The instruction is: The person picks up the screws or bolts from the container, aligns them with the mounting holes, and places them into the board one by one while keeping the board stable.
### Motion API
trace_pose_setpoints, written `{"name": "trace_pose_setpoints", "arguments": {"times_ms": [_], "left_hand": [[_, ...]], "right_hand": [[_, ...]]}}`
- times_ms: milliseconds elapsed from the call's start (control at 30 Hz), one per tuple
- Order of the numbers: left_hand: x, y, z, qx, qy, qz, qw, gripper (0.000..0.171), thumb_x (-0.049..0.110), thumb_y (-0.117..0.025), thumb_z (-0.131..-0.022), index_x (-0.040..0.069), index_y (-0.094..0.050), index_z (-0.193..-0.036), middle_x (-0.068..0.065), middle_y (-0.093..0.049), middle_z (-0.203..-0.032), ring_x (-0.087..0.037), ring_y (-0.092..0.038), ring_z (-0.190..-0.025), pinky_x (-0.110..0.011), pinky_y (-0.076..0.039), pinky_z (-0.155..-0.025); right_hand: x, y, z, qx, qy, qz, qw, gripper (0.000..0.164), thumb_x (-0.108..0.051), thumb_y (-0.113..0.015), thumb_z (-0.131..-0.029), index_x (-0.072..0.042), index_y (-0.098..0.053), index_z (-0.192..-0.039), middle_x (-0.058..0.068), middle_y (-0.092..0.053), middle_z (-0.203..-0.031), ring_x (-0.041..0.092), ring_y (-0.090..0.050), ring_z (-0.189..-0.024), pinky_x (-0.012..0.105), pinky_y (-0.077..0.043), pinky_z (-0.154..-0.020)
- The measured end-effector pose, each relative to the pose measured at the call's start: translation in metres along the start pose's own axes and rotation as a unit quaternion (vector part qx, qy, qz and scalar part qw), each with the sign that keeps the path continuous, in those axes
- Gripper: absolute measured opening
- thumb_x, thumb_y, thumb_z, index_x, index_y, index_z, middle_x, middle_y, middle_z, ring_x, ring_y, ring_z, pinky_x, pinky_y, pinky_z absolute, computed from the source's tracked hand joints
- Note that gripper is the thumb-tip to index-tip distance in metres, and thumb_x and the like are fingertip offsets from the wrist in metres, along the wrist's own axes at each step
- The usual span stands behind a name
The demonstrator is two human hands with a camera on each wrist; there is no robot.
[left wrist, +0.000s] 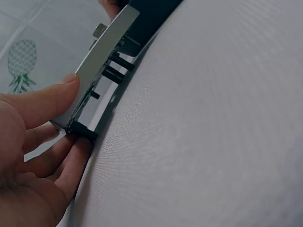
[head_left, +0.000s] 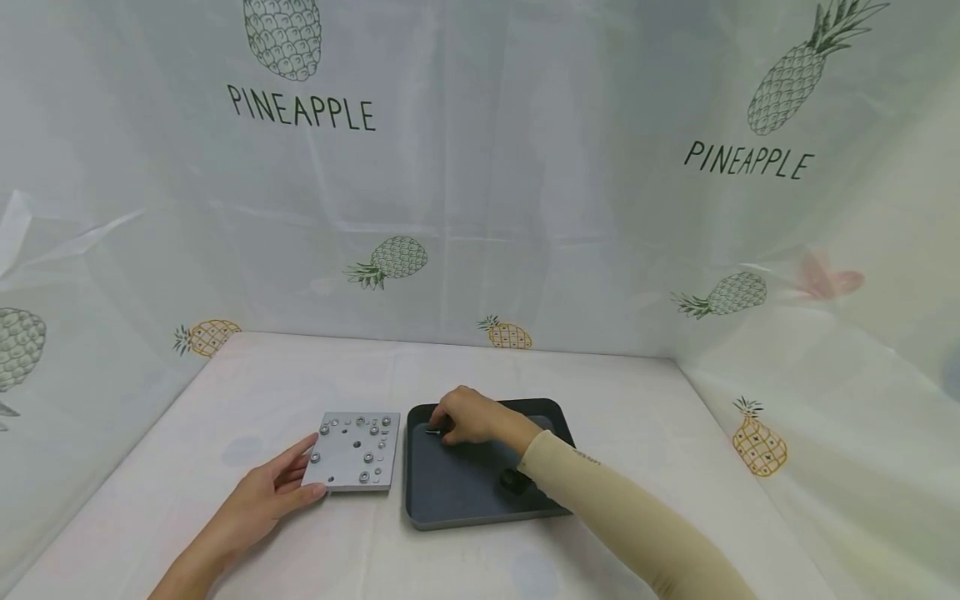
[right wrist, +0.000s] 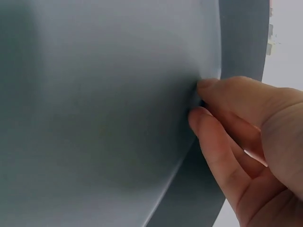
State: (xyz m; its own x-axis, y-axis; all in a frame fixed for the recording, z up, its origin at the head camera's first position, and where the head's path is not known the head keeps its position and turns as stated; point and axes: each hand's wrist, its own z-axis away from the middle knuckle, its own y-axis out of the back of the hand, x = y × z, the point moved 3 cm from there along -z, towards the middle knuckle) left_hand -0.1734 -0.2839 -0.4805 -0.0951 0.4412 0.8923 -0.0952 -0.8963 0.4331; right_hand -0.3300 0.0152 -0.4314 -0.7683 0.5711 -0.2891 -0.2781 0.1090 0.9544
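Observation:
My left hand (head_left: 258,502) grips the left edge of a flat silver metal plate (head_left: 343,463), thumb on its near left corner. Several round-headed screws sit across the plate's top. In the left wrist view, dark shanks (left wrist: 113,74) stick out of the plate's (left wrist: 100,56) underside toward the cloth. My right hand (head_left: 472,417) reaches into the far left corner of a dark tray (head_left: 465,518), thumb and fingertips close together. A small shiny metal piece (head_left: 432,431) shows at those fingertips. Whether they pinch it is hidden in the right wrist view.
A small dark round thing (head_left: 513,481) lies in the tray beside the right sleeve (head_left: 600,500), which partly covers it. White cloth (head_left: 315,367) covers the table under plate and tray. A pineapple-print curtain (head_left: 480,183) hangs behind and along both sides.

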Motion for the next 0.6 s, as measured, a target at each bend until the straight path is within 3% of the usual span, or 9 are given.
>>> {"name": "trace_pose_setpoints", "arguments": {"times_ms": [600], "left_hand": [[0.0037, -0.0001, 0.0018, -0.003, 0.004, 0.01, 0.9999, 0.097, 0.039, -0.084, -0.092, 0.014, -0.031, -0.169, -0.022, -0.051, -0.157, -0.034, -0.057, -0.139, -0.008, -0.049, -0.093]], "right_hand": [[0.0027, -0.0066, -0.0004, 0.033, -0.016, 0.003, 0.999, 0.01, -0.018, -0.085, -0.094, -0.013, -0.085, -0.102, -0.005, -0.08, -0.094, -0.001, -0.065, -0.079, 0.015, -0.053, -0.073]]}}
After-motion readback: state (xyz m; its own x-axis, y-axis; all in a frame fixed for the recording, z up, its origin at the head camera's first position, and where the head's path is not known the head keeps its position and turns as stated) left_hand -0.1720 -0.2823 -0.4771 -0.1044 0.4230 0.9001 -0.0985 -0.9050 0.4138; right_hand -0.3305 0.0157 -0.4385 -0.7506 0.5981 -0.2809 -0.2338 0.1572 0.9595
